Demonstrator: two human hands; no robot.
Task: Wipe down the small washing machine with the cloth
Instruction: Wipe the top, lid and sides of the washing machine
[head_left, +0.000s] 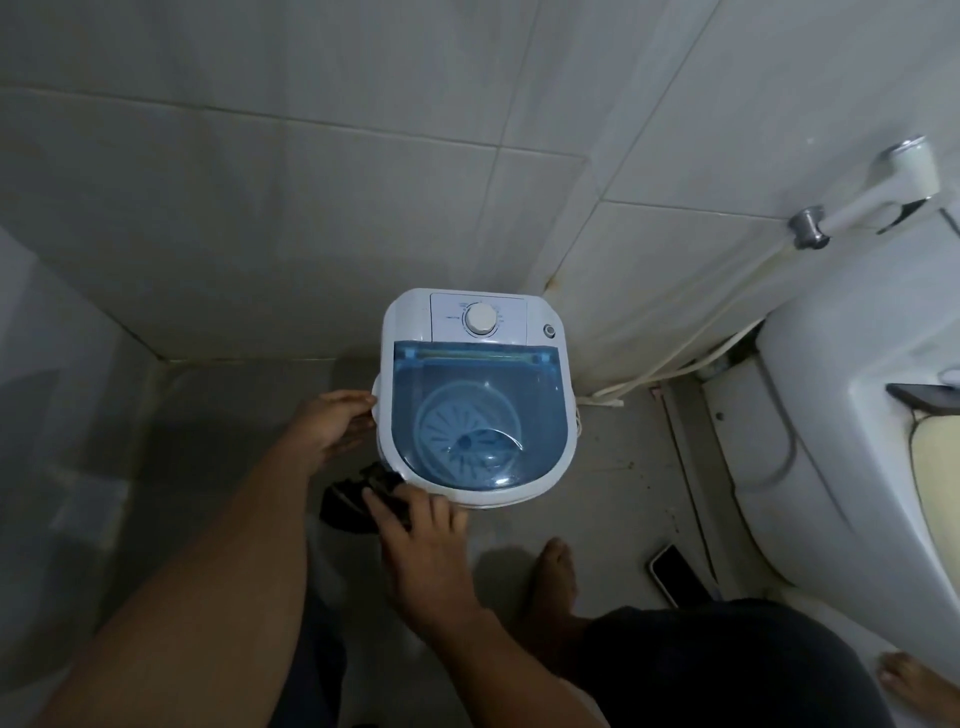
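A small white washing machine (410, 322) with a blue see-through lid and a round dial stands on the tiled floor against the wall. My left hand (332, 423) rests against its left side, fingers curled on the side handle. My right hand (421, 545) presses a dark cloth (348, 501) against the machine's lower front left corner. Part of the cloth is hidden under my fingers.
A white toilet (831, 441) stands to the right, with a hose and sprayer (883, 192) on the wall above it. A phone (678, 574) lies on the floor near my bare foot (556, 577). Tiled walls close in behind and to the left.
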